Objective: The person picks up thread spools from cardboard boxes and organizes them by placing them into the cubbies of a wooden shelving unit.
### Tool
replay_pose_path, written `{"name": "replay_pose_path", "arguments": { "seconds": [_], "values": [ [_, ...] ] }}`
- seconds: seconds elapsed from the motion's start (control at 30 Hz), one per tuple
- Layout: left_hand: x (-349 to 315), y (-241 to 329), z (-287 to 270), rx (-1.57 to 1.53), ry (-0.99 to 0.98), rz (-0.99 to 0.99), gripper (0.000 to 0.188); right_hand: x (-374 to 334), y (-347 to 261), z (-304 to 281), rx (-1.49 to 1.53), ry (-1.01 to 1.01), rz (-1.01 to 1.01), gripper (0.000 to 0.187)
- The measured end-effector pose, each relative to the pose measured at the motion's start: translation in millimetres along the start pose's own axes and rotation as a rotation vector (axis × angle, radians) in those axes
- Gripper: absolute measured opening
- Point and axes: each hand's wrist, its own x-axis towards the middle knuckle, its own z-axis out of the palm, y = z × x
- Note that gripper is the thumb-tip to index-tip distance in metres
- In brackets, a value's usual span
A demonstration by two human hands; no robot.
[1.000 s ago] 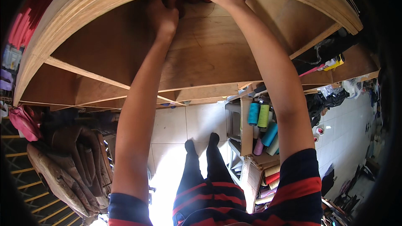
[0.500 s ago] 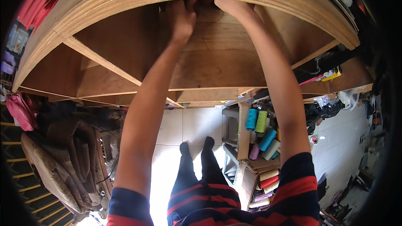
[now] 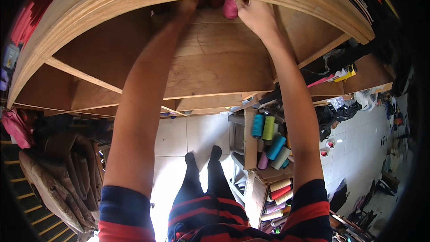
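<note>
Pink spool [image 3: 230,10] at the fingertips of the right grip [image 3: 259,17]

Teal, lime-green and lilac thread cones [image 3: 268,127] beside a white tiled floor [image 3: 170,139]
They sit in an open tan cardboard box [image 3: 250,141]; at far left, folded brown patterned cloth [image 3: 49,183] lies near a pink fabric bundle [image 3: 18,127].

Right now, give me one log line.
left hand: in wooden shelf, partly hidden | right hand: at pink thread spool, grip unclear | below: boxed thread cones

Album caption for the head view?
Inside a wooden shelf compartment: right hand at a pink thread spool, left hand partly hidden.
</note>
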Motion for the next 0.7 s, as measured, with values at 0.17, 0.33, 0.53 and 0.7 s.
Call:
{"name": "replay_pose_path", "arguments": {
  "seconds": [0.17, 0.33, 0.53, 0.7],
  "values": [
    [9, 15, -24, 0.501, -0.150, 0.089, 0.041, -8, 3, 2, 0.025, -0.060, 0.050, 0.028],
    [-16, 71, 7, 0.786, 0.100, -0.018, 0.043, -7, 6, 14, 0.012, 0.083, -0.151, 0.030],
    [-26, 99, 3, 0.950, 0.245, -0.130, 0.045, -8, 7, 23, 0.138, -0.197, -0.173, 0.019],
    [-37, 107, -2, 0.993, 0.265, -0.148, 0.046, -9, -14, 14, 0.120, -0.151, -0.033, 0.023]
  ]
}}
